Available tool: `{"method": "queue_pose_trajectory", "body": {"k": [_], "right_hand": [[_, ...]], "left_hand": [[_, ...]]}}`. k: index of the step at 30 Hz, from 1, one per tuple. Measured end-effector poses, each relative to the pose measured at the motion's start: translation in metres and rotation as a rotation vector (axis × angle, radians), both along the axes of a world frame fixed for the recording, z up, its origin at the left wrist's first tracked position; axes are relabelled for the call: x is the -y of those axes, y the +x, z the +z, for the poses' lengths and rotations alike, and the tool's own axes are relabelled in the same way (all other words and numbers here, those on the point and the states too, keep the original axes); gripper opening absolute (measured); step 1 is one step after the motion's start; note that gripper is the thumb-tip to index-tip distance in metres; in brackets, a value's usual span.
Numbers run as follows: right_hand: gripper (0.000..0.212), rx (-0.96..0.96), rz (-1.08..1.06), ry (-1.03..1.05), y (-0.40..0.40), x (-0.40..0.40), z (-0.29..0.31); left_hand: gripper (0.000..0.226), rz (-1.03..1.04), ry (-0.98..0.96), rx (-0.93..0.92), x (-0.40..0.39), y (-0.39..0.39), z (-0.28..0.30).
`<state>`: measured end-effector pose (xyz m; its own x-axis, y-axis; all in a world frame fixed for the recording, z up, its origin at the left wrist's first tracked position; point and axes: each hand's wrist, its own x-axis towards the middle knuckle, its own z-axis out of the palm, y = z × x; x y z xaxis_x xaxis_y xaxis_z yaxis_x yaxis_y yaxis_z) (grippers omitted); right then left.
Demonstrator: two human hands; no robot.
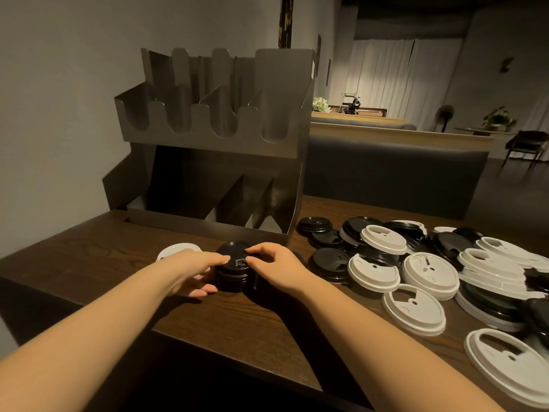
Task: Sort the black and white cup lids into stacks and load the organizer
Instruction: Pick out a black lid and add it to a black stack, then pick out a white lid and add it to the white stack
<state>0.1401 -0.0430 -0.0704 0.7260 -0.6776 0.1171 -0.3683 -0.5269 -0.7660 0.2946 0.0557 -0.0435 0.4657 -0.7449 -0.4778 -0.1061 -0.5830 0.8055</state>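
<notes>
A short stack of black lids (233, 270) stands on the wooden table (104, 251) just in front of the metal organizer (214, 138). My left hand (193, 270) grips the stack's left side, fingers curled around it. My right hand (277, 269) holds the right side, fingertips on the top lid. A white lid (175, 250) lies behind my left hand, partly hidden. A loose heap of black and white lids (430, 269) covers the table's right part. The organizer's slots and bins look empty.
The organizer stands at the table's back left against a grey wall. The table's front edge runs diagonally below my forearms. A padded bench back (392, 173) sits behind the table, with chairs and a counter farther off.
</notes>
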Motion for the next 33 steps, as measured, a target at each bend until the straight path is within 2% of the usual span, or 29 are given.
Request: {"method": "queue_pose_trajectory", "body": {"k": [2,4,6,9,14,16,18,20,22,24,26,29,31,33], "right_hand": [[0.035,-0.016,0.016,-0.027,-0.001,0.000,0.001],[0.034,-0.050,0.020,-0.074,0.000,0.002,0.003],[0.036,-0.028,0.012,-0.137,0.001,0.001,0.004],[0.044,-0.062,-0.003,-0.331,0.001,-0.003,0.003],[0.053,-0.206,0.014,-0.251,-0.005,-0.002,0.011],[0.052,-0.067,-0.006,-0.177,-0.018,-0.002,0.021],[0.048,0.054,-0.122,-0.104,-0.042,0.004,0.036],[0.044,0.014,-0.253,-0.132,-0.070,0.017,0.046],[0.051,-0.004,-0.388,-0.176,-0.101,0.030,0.048],[0.061,-0.020,-0.511,-0.175,-0.132,0.038,0.044],[0.062,-0.061,-0.606,-0.168,-0.161,0.039,0.037],[0.057,-0.150,-0.638,-0.170,-0.197,0.039,0.024],[0.056,-0.248,-0.607,-0.170,-0.215,0.038,0.014],[0.067,-0.375,-0.527,-0.130,-0.228,0.033,0.009]], "left_hand": [[0.053,-0.012,-0.061,0.270,0.003,0.002,-0.001],[0.056,-0.088,-0.217,0.568,0.005,0.003,-0.001],[0.043,-0.251,-0.263,0.842,0.007,0.001,-0.002],[0.036,-0.350,-0.150,0.953,0.011,-0.002,-0.005],[0.025,-0.365,-0.094,1.089,0.024,-0.014,0.010],[0.022,-0.257,-0.163,1.157,0.032,-0.028,0.013],[0.021,-0.176,-0.368,1.251,0.039,-0.049,0.013],[0.017,-0.181,-0.621,1.170,0.044,-0.080,0.014],[0.015,-0.229,-0.689,0.993,0.052,-0.117,0.016],[0.017,-0.276,-0.555,0.803,0.065,-0.152,0.014],[0.034,-0.318,-0.346,0.651,0.082,-0.177,0.006],[0.066,-0.352,-0.122,0.605,0.104,-0.198,-0.015],[0.077,-0.265,-0.092,0.505,0.111,-0.204,-0.027],[0.080,-0.162,-0.155,0.349,0.116,-0.210,-0.031]]}}
